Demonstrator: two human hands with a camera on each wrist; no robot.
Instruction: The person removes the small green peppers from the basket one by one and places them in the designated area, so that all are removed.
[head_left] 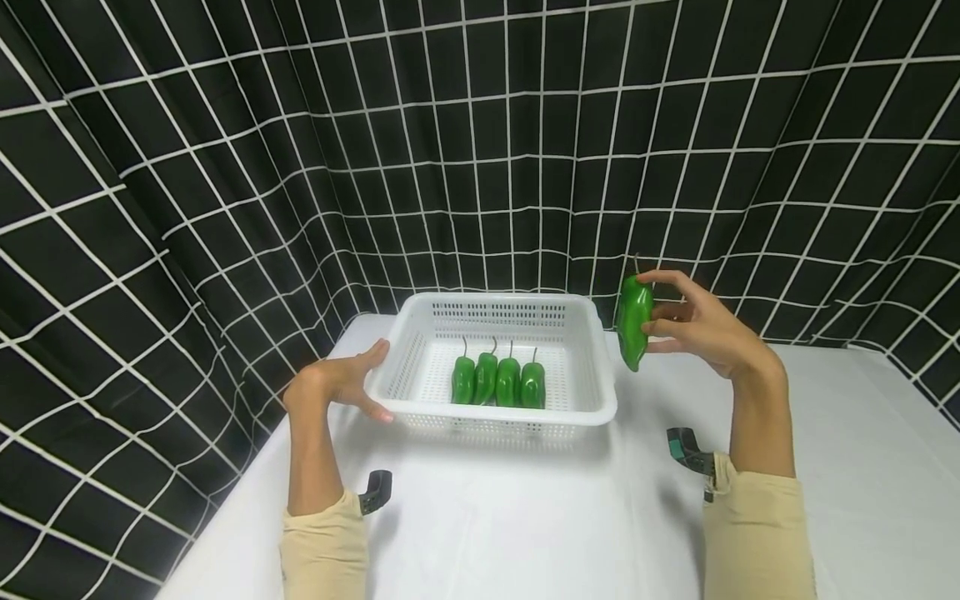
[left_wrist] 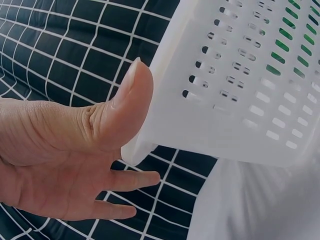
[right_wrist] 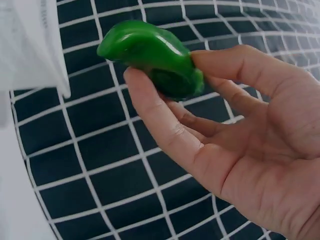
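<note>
A white perforated plastic basket (head_left: 491, 418) stands on the white table, with several green peppers (head_left: 486, 379) side by side inside it, stems pointing away from me. At its left end, my left hand (head_left: 333, 383) touches the rim with thumb and fingers spread. The left wrist view shows the thumb (left_wrist: 132, 107) against the rim corner and two fingers stretched out straight below. To the right of the basket, my right hand (head_left: 701, 321) pinches a green pepper (head_left: 634, 321) between thumb and fingers. This pepper hangs upright above the table, stem up.
A black curtain with a white grid (head_left: 525, 167) rises behind and along both sides of the table. White cloth (head_left: 510, 517) covers the tabletop. Small dark camera mounts (head_left: 690, 450) sit at both wrists, by the beige sleeves (head_left: 757, 525).
</note>
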